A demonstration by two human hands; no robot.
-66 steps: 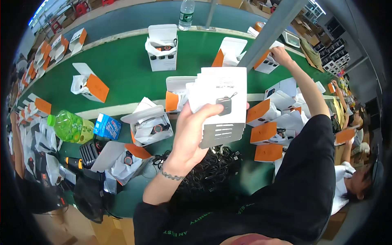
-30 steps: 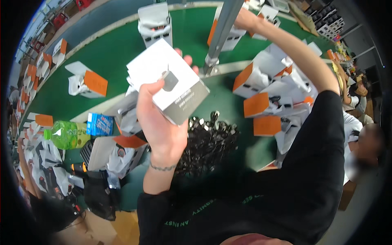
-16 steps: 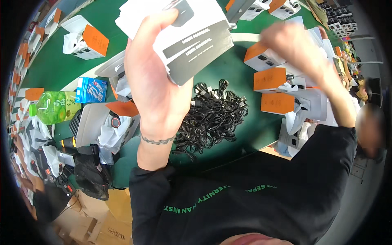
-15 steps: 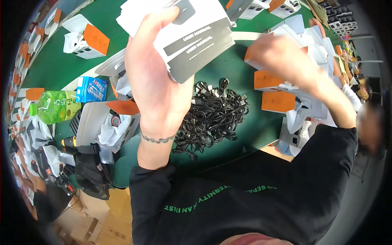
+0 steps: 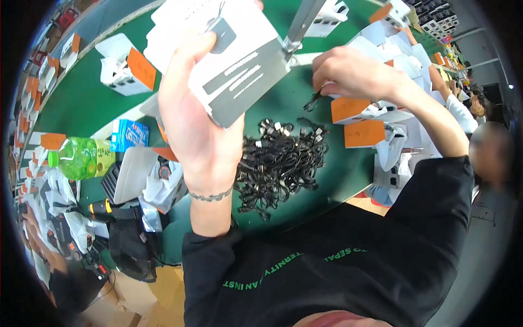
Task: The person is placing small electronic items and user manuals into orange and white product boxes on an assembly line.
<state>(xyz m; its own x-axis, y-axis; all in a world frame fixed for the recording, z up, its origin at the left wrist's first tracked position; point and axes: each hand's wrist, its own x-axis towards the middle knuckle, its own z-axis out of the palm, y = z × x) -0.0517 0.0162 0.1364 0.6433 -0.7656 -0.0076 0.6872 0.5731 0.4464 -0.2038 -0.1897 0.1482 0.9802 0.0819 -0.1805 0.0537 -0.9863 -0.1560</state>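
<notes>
My left hand (image 5: 199, 122) is raised over the green table, its thumb pressed on a thick stack of instruction booklets (image 5: 248, 73) in white and dark grey. To the right, my right hand (image 5: 354, 71) has its fingers curled together, and a black cable (image 5: 312, 102) hangs from them. That hand is beside the white boxes with orange flaps. Between my arms lies a tangled pile of black cables (image 5: 280, 163) with bundled loops and silver plug ends.
Open white boxes with an orange flap (image 5: 364, 134) line the right side. Another box (image 5: 126, 68) stands far left. A green drink bottle (image 5: 81, 158), a blue carton (image 5: 129, 135) and a black mesh pouch (image 5: 131, 240) are at the left. A metal post (image 5: 305, 24) rises at the back. People work nearby.
My right hand has shifted slightly left, and a cable now shows hanging from its fingers. My left hand still holds the booklets, slightly further left in view.
</notes>
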